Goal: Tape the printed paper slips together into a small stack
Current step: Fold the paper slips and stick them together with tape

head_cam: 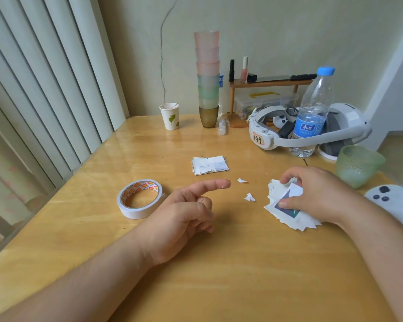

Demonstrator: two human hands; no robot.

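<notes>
Just left of the left hand [184, 210], almost touching its knuckles, the white roll of double-sided tape with orange print [140, 198] lies flat on the glossy wooden worktop [219, 275]; that hand holds nothing, forefinger straight, the rest loosely curled. Beyond its fingertip sits a squared stack of taped printed slips [209, 165], long axis left-right. Two torn white scraps [249, 197] lie between the hands. The right hand [316, 194] pinches the fanned loose printed slips [289, 210], so it seems nearer the next slip. Nothing blocks either reach.
</notes>
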